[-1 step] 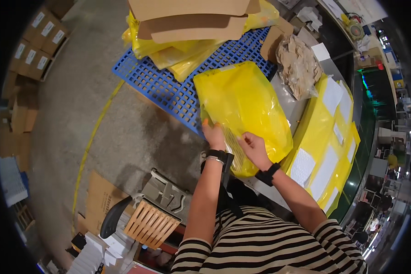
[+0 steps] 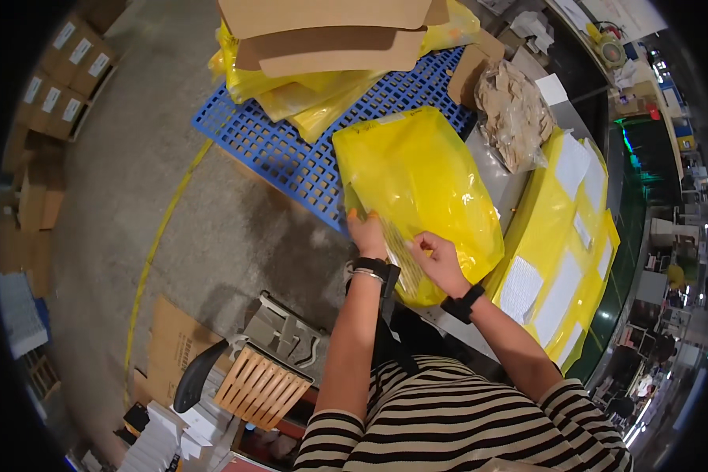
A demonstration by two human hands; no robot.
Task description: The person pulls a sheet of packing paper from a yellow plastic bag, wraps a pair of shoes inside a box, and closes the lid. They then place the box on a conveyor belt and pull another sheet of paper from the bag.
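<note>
A large yellow plastic mailer bag (image 2: 421,189) lies in front of the person, its far end resting over the edge of a blue plastic pallet (image 2: 291,149) and its near end drawn toward the body at the edge of the work surface. The left hand (image 2: 367,234) grips the bag's near left edge, fingers curled over the film, while the right hand (image 2: 436,259) pinches the mouth end beside a pale strip that looks like the adhesive flap; the two hands sit close together, just apart, both closed on the bag. The bag is filled and bulges softly, so it probably holds something light and pliable; the glossy film wrinkles and shines, which suggests it is slippery and will slide or sag if lifted by one corner. The firmest hold seems to be at the flat mouth end where the film is doubled, or with both hands under the bulge. To the right lies a stack of flat yellow mailers with white labels (image 2: 562,259), and beyond it a clear bag of crumpled brown paper (image 2: 515,114). Cardboard sheets (image 2: 330,35) cover more yellow bags on the pallet.
</note>
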